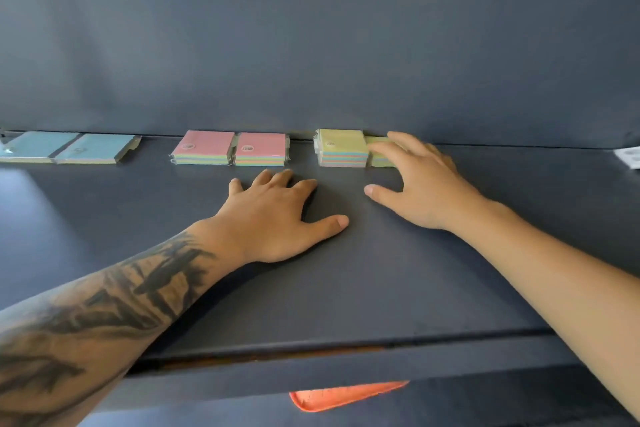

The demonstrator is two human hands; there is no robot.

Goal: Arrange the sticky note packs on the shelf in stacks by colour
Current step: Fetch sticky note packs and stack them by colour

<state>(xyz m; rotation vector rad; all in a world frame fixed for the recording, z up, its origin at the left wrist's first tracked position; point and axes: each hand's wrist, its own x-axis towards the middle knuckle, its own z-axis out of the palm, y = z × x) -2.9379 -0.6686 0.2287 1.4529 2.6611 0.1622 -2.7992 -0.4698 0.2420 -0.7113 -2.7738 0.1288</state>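
Nearest, an orange object (346, 395) is showing under the shelf (346, 288) lip. Left hand (277, 218) is lying flat on the shelf, fingers spread, holding nothing. Right hand (419, 180) is reaching over the lower yellow pack (379, 158), fingers loose; grip likely not closed, view partly blocked. Against the back: taller yellow stack (341, 147), two pink packs (230, 148) side by side, two blue packs (65, 147). Colours are standing grouped; stacking is looking unfinished.

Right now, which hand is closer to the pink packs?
Left. The left hand lies flat just in front of the pink packs; the right hand is off to their right, at the yellow packs.
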